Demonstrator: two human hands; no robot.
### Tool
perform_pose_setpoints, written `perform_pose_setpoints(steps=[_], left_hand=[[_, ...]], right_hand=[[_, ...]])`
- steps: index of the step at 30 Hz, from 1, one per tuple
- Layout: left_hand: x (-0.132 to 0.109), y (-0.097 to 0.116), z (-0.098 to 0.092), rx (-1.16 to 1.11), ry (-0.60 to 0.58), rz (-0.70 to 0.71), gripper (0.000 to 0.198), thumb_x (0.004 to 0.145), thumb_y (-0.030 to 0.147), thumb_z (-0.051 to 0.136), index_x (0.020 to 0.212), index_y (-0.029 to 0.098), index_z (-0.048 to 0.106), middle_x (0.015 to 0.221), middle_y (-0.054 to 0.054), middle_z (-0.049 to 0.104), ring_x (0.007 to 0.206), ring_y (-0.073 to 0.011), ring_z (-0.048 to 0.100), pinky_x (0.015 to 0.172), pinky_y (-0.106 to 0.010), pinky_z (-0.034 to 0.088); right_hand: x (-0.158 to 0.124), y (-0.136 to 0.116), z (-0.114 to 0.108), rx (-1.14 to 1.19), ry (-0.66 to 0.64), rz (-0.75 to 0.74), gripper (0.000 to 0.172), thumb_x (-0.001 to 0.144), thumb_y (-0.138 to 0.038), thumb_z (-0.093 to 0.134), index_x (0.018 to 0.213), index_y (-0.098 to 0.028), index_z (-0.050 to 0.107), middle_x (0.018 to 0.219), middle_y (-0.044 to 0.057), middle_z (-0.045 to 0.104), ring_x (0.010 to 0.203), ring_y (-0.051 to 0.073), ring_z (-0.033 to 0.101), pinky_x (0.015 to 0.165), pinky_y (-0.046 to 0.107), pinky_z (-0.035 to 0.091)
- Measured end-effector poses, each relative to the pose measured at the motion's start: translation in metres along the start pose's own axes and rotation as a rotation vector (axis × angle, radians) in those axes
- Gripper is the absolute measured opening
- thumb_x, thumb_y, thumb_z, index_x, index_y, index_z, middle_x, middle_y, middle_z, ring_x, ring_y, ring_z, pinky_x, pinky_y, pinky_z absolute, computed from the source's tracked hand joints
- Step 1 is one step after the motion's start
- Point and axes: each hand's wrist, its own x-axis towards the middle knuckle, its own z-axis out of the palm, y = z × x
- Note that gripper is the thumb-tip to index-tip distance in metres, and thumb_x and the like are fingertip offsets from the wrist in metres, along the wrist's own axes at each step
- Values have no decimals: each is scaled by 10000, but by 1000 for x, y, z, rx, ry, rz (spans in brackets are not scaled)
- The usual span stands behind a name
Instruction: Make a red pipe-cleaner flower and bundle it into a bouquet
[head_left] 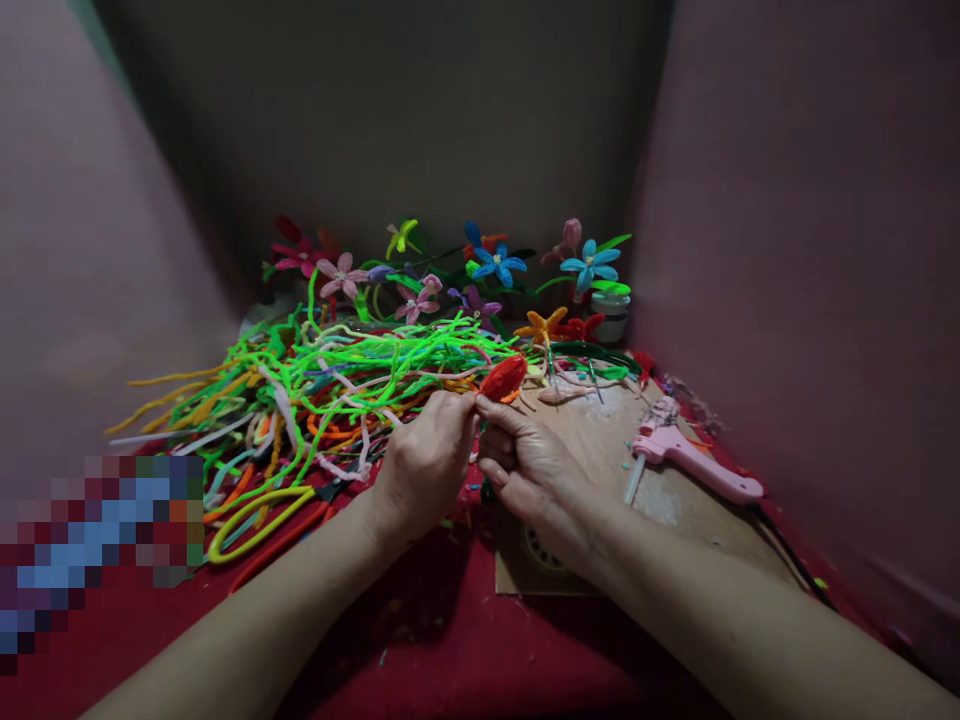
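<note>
Both my hands meet at the middle of the view over a red cloth. My left hand (427,458) is closed, its fingertips pinching the base of a red pipe-cleaner petal (503,377). My right hand (529,465) is also closed and pinches the same red piece from the right, thumb on top. The petal sticks up and away from my fingers. A big loose heap of pipe cleaners (330,385), mostly neon green with orange, pink and white, lies just behind and left of my hands.
Finished pipe-cleaner flowers (495,265) in blue, pink, purple and orange stand at the back against the wall. A pink glue gun (694,460) lies on a cardboard sheet (600,440) to the right. A small white jar (611,315) stands behind. Walls close in on both sides.
</note>
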Motion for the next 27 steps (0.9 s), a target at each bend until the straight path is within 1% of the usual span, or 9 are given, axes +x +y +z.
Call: perform_pose_setpoints(steps=[4,7,9,12,14,16,20,24,27], left_hand=[[1,-4,-1,123,-100,108,160,878,134,430,973,114,557,758,-63,623,662,-145,602,525,-233,398],[6,-3,-5,74,-115,64,164,868,159,441,840,137,600,672,-40,602,606,-137,571,501,-233,365],[11,-4,-10,-125,-52,-110,149,846,183,486,767,146,607,653,-28,605,597,-122,558,536,-222,387],[22,-9,-21,-543,-30,-622,75,775,206,585,763,144,624,641,-8,613,533,-94,522,502,-209,386],[29,-14,-29,-854,-21,-925,76,736,213,622,718,143,599,551,28,549,419,-57,428,408,-187,318],[32,-21,-35,-1132,-19,-1123,100,705,195,651,701,137,570,530,44,517,359,-22,347,357,-161,249],[30,-33,-37,-1428,-60,-1251,109,692,133,652,676,112,546,557,28,521,334,14,290,331,-125,207],[21,-40,-32,-1544,-63,-1257,119,707,129,646,668,105,536,567,23,518,330,23,280,322,-111,218],[16,-43,-30,-1571,-42,-1272,115,713,130,645,688,106,535,580,23,523,334,23,284,324,-107,231]], right_hand=[[2,1,-2,1,4,16,262,610,-186,700,561,-185,443,373,-125,259,381,44,135,353,188,111],[1,-3,-1,-34,-29,39,230,629,-175,643,535,-185,433,372,-114,249,380,48,122,349,196,95],[-1,-8,1,-93,-98,35,212,613,-136,618,515,-177,435,379,-108,254,381,43,128,354,196,103],[-5,-19,5,-216,-177,-52,84,592,-93,594,649,-152,574,415,-108,300,385,37,145,367,197,111],[-6,-28,5,-328,-168,-162,194,601,-97,592,784,-138,640,430,-106,325,383,34,167,374,199,117],[-5,-37,2,-441,-135,-289,174,612,-115,600,775,-124,659,430,-96,350,385,34,211,379,203,137],[-1,-50,0,-618,-79,-439,114,632,-159,625,732,-139,677,462,-71,426,408,45,286,391,214,198],[-20,-43,22,-828,-57,-492,93,690,-193,605,714,-174,693,538,-41,530,423,55,355,410,216,274],[-63,0,25,-1042,-292,-308,140,716,-176,588,746,-213,720,651,-13,637,585,108,534,549,227,407]])
